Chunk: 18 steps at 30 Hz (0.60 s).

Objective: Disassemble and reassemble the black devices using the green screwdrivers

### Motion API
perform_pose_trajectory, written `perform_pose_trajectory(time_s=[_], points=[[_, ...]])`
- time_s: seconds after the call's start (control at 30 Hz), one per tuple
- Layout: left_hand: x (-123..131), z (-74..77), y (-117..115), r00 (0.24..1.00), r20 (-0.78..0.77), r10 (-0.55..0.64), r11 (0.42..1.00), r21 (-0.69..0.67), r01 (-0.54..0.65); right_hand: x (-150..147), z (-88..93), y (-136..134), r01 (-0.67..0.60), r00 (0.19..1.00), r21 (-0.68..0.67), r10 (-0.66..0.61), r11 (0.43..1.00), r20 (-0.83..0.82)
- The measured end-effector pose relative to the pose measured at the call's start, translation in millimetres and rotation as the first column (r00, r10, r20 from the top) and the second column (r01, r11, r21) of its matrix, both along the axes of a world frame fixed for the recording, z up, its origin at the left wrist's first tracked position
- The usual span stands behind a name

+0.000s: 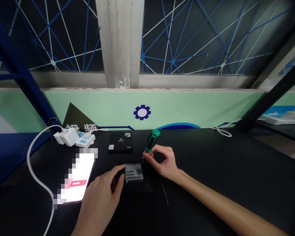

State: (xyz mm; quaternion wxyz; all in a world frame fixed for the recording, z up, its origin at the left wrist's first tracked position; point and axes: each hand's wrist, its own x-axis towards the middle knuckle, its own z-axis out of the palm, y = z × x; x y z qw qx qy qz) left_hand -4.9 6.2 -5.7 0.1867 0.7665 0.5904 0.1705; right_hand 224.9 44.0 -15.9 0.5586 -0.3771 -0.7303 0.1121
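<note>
Screwdriver grip (152,141) — glossy green and black plastic; paper label (134,172) — matt; tabletop (223,170) smooth, dark, faintly sheened

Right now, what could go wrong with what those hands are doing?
The black box under the left hand might slide on the dark tabletop. The screwdriver in the right hand could slip and scratch it. The lit phone lies close by, so a hand might knock it.

Phone (76,173) left, screwdriver (152,141) right, box (120,141) between
</note>
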Motion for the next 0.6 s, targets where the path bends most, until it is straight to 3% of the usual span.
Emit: perform_pose_trajectory(time_s=[0.23,0.6], points=[[-3.1,-15.8,1.8,0.996,0.053,-0.078,0.972,0.224,0.065,3.5,-1.0,-0.9,-0.043,0.998,0.012,0.042,0.999,0.053],[-8.0,-23.6,-1.1,0.987,-0.024,-0.159,0.976,0.147,0.161,7.8,2.8,2.7,-0.089,0.988,-0.1,0.1,0.991,0.115]])
